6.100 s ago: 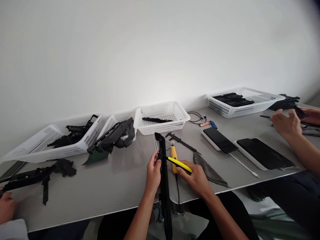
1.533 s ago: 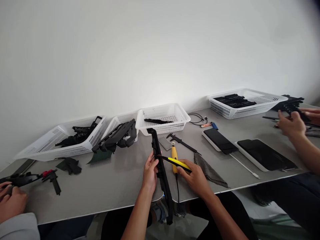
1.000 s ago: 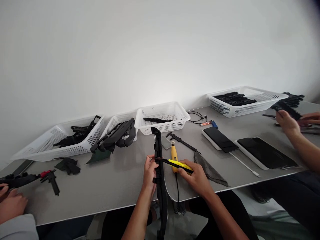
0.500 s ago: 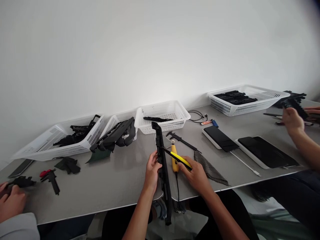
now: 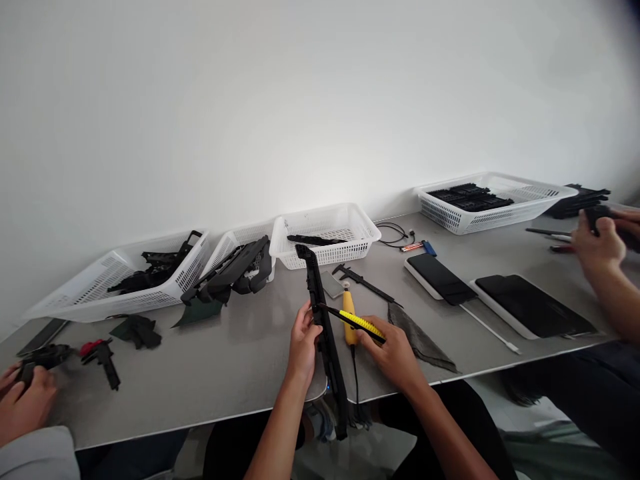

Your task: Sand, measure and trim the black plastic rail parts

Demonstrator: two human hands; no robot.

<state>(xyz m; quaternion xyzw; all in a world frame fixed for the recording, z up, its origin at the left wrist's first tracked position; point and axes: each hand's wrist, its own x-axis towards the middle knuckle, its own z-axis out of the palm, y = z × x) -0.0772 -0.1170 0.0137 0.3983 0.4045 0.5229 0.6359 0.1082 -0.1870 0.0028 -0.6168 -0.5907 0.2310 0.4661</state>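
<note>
A long black plastic strip is gripped in my left hand, its upper end tilted to the left and its lower end past the table edge. My right hand is closed round a yellow and black pen-like tool, whose dark tip reaches the strip just above my left fingers. Behind that tool lies a yellow-handled tool with a black cord. A black caliper and a grey cloth rest to the right.
White baskets with black parts line the wall. Two phones on white blocks lie at the right. Other people's hands hold black parts at both sides. A red-and-black tool sits at the left.
The strip's upper end has swung left and its lower end right. The yellow tool lies flatter, its tip slightly lower and further left. The person at the right has moved their hands and part.
</note>
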